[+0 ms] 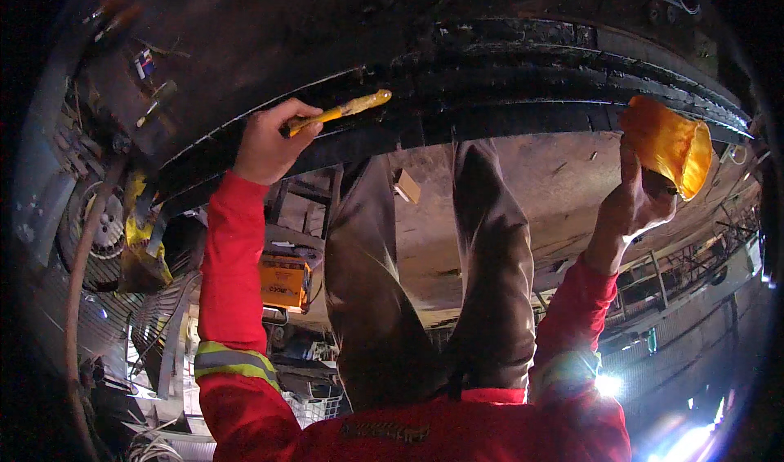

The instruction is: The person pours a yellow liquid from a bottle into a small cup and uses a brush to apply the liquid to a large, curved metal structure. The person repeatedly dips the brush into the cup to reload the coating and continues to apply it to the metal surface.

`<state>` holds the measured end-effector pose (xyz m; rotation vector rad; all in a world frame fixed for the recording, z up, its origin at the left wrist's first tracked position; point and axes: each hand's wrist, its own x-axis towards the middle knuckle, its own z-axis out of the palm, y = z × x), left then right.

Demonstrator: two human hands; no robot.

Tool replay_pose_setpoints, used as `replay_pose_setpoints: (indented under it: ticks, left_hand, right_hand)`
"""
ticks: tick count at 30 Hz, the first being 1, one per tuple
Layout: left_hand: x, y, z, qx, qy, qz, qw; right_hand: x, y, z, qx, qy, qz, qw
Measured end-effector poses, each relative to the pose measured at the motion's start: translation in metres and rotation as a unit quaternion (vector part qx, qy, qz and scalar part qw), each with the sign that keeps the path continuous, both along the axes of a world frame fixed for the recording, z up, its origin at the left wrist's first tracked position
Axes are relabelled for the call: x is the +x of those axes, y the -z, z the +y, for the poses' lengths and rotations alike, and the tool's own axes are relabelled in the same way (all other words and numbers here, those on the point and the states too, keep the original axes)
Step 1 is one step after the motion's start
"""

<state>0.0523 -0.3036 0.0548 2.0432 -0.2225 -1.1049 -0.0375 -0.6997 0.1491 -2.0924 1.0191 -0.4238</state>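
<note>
My left hand (273,139) is closed around a slim yellow brush-like tool (343,113). Its wider, pale, smeared end points right, above dark metal beams (490,82). Its exact kind is hard to tell. On the right, my right hand (641,205) grips a translucent orange cup (671,145) with an uneven surface, tilted so its rim faces right. The thumb lies along the cup's side, and what is inside is hidden. Both hands are held apart, near the long beams that run across the view.
My legs (384,299) stand between the beams and my body, over a brown floor (563,168). A small wooden block (407,186) lies by the left leg. An orange box-shaped machine (284,282), a round fan-like grille (102,217) and a brown hose (82,274) are at left.
</note>
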Motion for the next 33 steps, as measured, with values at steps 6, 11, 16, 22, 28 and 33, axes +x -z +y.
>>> replay_pose_setpoints:
  ticks: [6, 11, 16, 22, 28, 33]
  left_hand:
    - [-0.006, 0.007, -0.033, 0.071, 0.136, -0.094, 0.984]
    - [0.008, 0.006, -0.029, 0.035, 0.100, -0.024, 0.994]
    - [0.001, 0.013, -0.038, 0.045, 0.121, 0.020, 0.991]
    - [0.004, -0.004, -0.030, 0.038, 0.071, 0.024, 0.996]
    - [-0.008, 0.002, -0.054, 0.072, 0.131, -0.011, 0.989]
    - [-0.004, -0.036, -0.048, 0.049, 0.085, -0.022, 0.995]
  right_hand:
    - [-0.001, 0.013, 0.004, 0.026, -0.035, 0.032, 0.999]
    - [-0.002, 0.012, 0.005, 0.043, -0.031, 0.075, 0.996]
    - [-0.007, 0.020, 0.005, 0.046, -0.025, 0.049, 0.997]
    - [-0.013, 0.018, 0.005, 0.008, -0.043, 0.111, 0.993]
    - [-0.020, 0.021, -0.002, -0.006, -0.055, 0.138, 0.989]
    - [-0.024, 0.023, -0.003, -0.003, -0.053, 0.131, 0.990]
